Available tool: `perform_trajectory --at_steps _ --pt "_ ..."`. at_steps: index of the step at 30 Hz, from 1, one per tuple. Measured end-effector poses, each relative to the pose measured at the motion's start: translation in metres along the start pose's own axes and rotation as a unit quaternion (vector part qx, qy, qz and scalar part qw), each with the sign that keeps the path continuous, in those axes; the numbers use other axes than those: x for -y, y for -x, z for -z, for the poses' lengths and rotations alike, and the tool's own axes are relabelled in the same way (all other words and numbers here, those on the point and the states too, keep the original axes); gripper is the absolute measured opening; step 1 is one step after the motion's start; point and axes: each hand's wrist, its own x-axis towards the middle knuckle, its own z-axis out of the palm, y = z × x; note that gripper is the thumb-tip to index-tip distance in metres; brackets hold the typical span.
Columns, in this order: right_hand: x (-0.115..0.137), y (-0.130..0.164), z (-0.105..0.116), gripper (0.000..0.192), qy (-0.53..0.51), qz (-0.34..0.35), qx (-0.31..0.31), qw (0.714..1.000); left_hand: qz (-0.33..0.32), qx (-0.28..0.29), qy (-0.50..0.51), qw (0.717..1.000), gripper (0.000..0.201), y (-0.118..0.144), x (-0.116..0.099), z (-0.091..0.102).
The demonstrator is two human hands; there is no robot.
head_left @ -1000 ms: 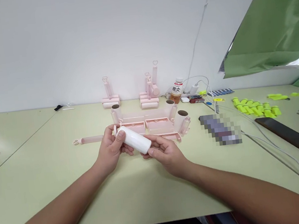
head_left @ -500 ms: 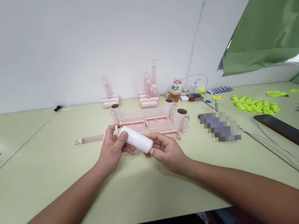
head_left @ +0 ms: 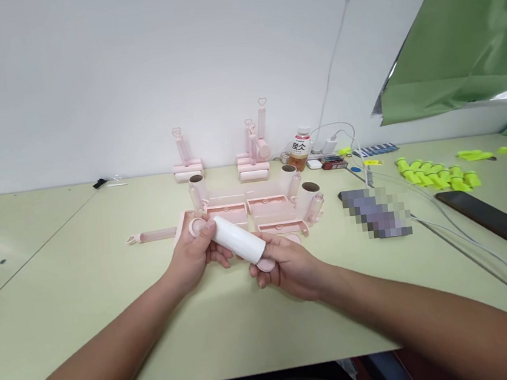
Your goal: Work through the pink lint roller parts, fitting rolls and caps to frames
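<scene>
Both hands held the white roll [head_left: 240,247] just above the bench [head_left: 113,328], mid-width and nearer the front edge than the back. Left hand [head_left: 193,253] had its grip closed on the roll's far-left end, with a pink end cap [head_left: 196,226] against that end. Right hand [head_left: 289,263] closed under the near-right end, pinching a second pink cap [head_left: 266,265] below it.

Risks, as a judgement: the right cap sat off-axis and could go on cocked or slip from the fingertips. The pink trays [head_left: 256,211] and upright tubes [head_left: 307,199] stood just behind the hands, so a slip could knock them over.

Versus the earlier frames: no caps showed then and the roll's ends were bare; by this frame one showed at each end. The right hand had shifted lower. The roll kept roughly the same tilt.
</scene>
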Motion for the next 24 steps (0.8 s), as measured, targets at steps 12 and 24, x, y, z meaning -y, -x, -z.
perform_trajectory --at_steps 12,24 --pt "-0.011 -0.002 0.004 0.017 0.108 -0.005 -0.123 0.986 0.041 0.054 -0.495 0.866 0.026 0.003 -0.006 0.013" --pt "-0.006 -0.002 -0.002 0.023 0.073 0.002 -0.102 0.992 -0.023 0.086 -0.500 0.861 0.042 0.009 -0.020 0.026"
